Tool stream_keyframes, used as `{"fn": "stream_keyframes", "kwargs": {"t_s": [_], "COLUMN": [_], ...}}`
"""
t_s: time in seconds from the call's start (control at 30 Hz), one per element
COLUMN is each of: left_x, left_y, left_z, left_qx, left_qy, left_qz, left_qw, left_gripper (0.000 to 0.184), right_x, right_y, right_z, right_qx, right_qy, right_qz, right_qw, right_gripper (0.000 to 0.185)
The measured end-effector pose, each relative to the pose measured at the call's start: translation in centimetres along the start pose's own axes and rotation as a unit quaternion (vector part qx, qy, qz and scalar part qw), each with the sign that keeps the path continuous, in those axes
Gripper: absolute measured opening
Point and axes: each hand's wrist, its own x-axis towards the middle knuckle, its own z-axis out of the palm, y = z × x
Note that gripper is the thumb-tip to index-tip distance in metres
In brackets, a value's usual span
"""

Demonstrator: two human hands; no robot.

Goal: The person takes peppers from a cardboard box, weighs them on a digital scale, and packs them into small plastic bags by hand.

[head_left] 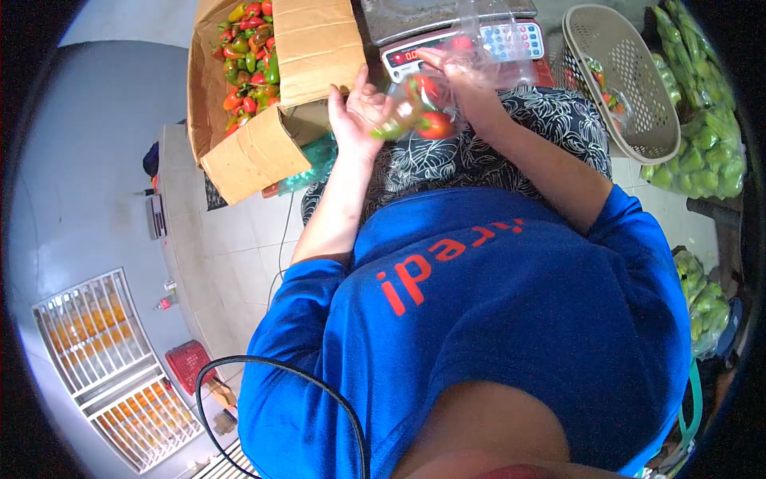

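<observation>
My left hand (pixel 361 108) is palm up with its fingers apart, beside the open cardboard box (pixel 315 52) of small red and green peppers (pixel 259 56). In my right hand (pixel 467 76) is a clear plastic bag (pixel 484 60), above my lap and the front of the scale. Between the hands are a few peppers, one red (pixel 435 125) and one blurred green (pixel 388 129); whether all of them lie inside the bag is unclear. The digital scale (pixel 513 41) is partly hidden behind the bag and my right hand.
To the right stands a beige perforated basket (pixel 645 96) holding bagged peppers. Large bags of green vegetables (pixel 702 156) sit beyond it. A black cable (pixel 291 369) loops at the lower left. Farther left are a red basket (pixel 190 364) and a barred window (pixel 100 335).
</observation>
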Motion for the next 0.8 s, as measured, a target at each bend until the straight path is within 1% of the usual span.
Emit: {"fn": "stream_keyframes", "kwargs": {"t_s": [0.03,0.07,0.1,0.13,0.2,0.3,0.4,0.43,0.47,0.5,0.53,0.57,0.6,0.63,0.67,0.73,0.77,0.8], "left_x": [0.7,0.9,-0.3,-1.1,-1.6,-1.1,-0.7,-0.3,-0.4,-0.5,-0.3,0.1,0.0,-0.1,-0.5,-2.2,-2.4,-2.5], "left_y": [0.4,0.7,-2.1,-3.0,-4.3,-4.7,-2.9,-2.7,-2.1,-1.3,-0.4,0.4,0.0,-0.9,-1.9,-4.4,-4.9,-5.2], "left_z": [-3.0,-4.5,0.6,0.7,0.1,0.3,1.5,2.2,3.0,2.5,1.5,-0.6,-0.6,-0.7,-0.7,-0.1,-0.6,-0.4], "left_qx": [-0.046,-0.092,0.119,0.207,0.193,0.118,0.135,0.107,0.07,0.031,-0.007,-0.045,0.037,0.119,0.198,0.242,0.154,0.063], "left_qy": [-0.072,-0.143,0.166,0.177,0.164,0.056,0.049,0.029,0.079,0.055,0.032,-0.1,-0.005,0.091,0.186,0.186,0.143,0.096], "left_qz": [-0.054,-0.108,-0.006,-0.07,-0.271,-0.273,-0.107,-0.043,0.029,0.024,0.02,-0.031,-0.037,-0.042,-0.045,-0.138,-0.252,-0.361], "left_qw": [0.995,0.98,0.979,0.96,0.929,0.953,0.984,0.993,0.994,0.998,0.999,0.993,0.999,0.988,0.961,0.942,0.945,0.926], "left_gripper": [0.061,0.062,0.064,0.064,0.065,0.058,0.045,0.042,0.04,0.039,0.038,0.038,0.039,0.039,0.04,0.05,0.052,0.054], "right_x": [-0.2,-0.5,-0.6,-0.6,-0.6,-0.6,-0.5,-0.4,-0.4,-0.4,-0.4,-0.3,-0.3,-0.5,-0.5,-0.5,-0.4,-0.3], "right_y": [-0.2,-0.7,-0.9,-0.7,-0.6,-1.6,-1.8,-1.9,-2.1,-2.1,-1.7,-0.9,-0.6,-0.3,-0.1,0.0,0.1,0.1], "right_z": [-0.3,-0.7,-0.8,-0.7,-0.5,0.1,-0.6,-0.5,-0.3,-0.2,-0.4,-0.8,-0.9,-0.9,-0.8,-0.7,-0.8,-0.9], "right_qx": [-0.049,-0.098,-0.146,-0.096,0.001,0.049,0.041,0.046,0.053,0.06,0.043,0.025,0.007,0.01,0.013,-0.004,-0.023,-0.042], "right_qy": [-0.014,-0.029,-0.045,-0.056,-0.078,-0.041,-0.049,-0.034,-0.018,-0.002,-0.016,-0.031,-0.047,-0.057,-0.068,-0.091,-0.101,-0.111], "right_qz": [-0.007,-0.014,-0.022,-0.009,0.015,0.067,0.053,0.061,0.07,0.079,0.082,0.085,0.088,0.086,0.084,0.076,0.07,0.063], "right_qw": [0.999,0.995,0.988,0.994,0.997,0.996,0.997,0.996,0.996,0.995,0.996,0.996,0.995,0.995,0.994,0.993,0.992,0.991], "right_gripper": [0.043,0.043,0.044,0.045,0.048,0.042,0.046,0.046,0.046,0.046,0.046,0.046,0.046,0.046,0.046,0.047,0.047,0.047]}}
